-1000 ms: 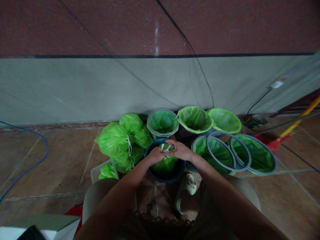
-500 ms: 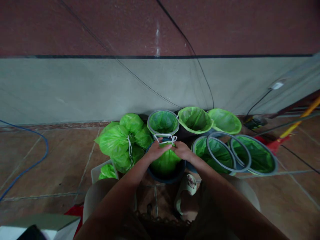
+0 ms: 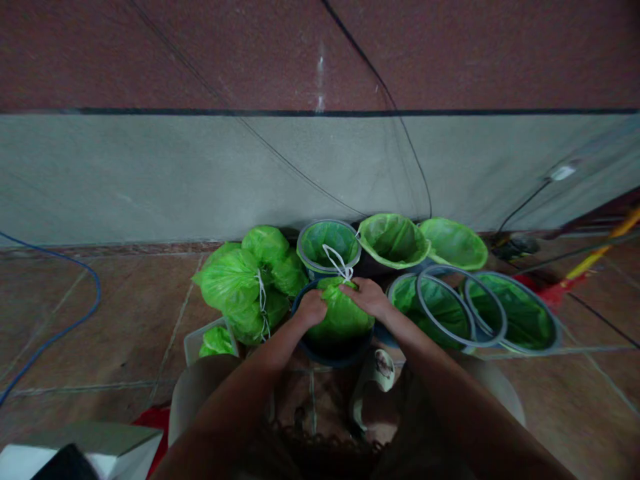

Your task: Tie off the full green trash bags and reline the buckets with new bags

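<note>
Head view: lower centre of frame, bag [image 3: 345, 323] sits higher in bin [image 3: 336, 363] than moments ago, tie [image 3: 332, 253] loop raised; seems to be coming free. Our left hand [image 3: 312, 309] and right hand [image 3: 369, 297] both grip bag's upper sides.

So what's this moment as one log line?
left fingers: holding green bag; right fingers: holding green bag; bag: inside dark blue bin; white drawstring: looped above bag

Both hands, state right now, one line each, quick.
Left hand: closed, holding the left side of the green bag.
Right hand: closed, gripping the same bag near its white tie.
</note>
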Tool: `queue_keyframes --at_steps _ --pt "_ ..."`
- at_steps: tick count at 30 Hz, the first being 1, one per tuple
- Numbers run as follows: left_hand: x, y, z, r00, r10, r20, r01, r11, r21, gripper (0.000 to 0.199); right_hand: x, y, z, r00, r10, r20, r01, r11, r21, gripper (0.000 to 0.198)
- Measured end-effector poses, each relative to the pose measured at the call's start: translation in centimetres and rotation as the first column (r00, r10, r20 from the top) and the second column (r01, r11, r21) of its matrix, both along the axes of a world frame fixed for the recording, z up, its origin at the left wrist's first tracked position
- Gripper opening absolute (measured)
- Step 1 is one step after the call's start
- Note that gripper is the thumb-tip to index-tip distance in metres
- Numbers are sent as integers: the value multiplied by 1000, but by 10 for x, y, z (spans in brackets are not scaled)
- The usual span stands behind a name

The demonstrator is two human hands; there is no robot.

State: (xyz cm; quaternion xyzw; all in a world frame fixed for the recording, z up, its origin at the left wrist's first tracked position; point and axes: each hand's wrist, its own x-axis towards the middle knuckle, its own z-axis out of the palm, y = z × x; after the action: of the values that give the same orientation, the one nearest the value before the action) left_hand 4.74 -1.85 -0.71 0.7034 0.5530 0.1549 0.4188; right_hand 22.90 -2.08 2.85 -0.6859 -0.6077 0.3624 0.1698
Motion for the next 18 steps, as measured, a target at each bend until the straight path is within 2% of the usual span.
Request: queue_keyframes --at_steps 2,4,6,8,11,13,14,16,18 --pt "0 3 -4 996 37 80 -33 998 -47 24 1 1 1 989 -12 150 -1 997 82 65" --pt "0 4 -9 980 119 156 -100 987 -125 24 1 0 3 986 21 167 -53 980 192 76" --pt "1 5 -13 957 200 209 -159 967 -199 23 -1 -2 4 981 143 132 -177 939 294 75" --pt "2 6 -15 934 262 243 -202 948 -245 21 -5 -5 5 944 307 120 -330 886 327 75" --pt "4 6 -13 888 362 284 -274 912 -305 19 -12 -13 0 874 460 159 -485 851 201 88" --pt "8 4 -9 841 425 335 -306 884 -354 17 -14 -18 -4 853 484 194 -506 859 82 97" --pt "10 3 -6 819 444 364 -306 874 -378 17 -14 -19 -5 853 480 204 -498 866 43 96" --pt "14 1 -2 799 452 396 -284 865 -413 16 -13 -20 -7 869 449 207 -462 887 18 81" --pt "17 2 2 804 445 394 -270 865 -423 12 -10 -18 -7 881 425 209 -441 897 33 57"
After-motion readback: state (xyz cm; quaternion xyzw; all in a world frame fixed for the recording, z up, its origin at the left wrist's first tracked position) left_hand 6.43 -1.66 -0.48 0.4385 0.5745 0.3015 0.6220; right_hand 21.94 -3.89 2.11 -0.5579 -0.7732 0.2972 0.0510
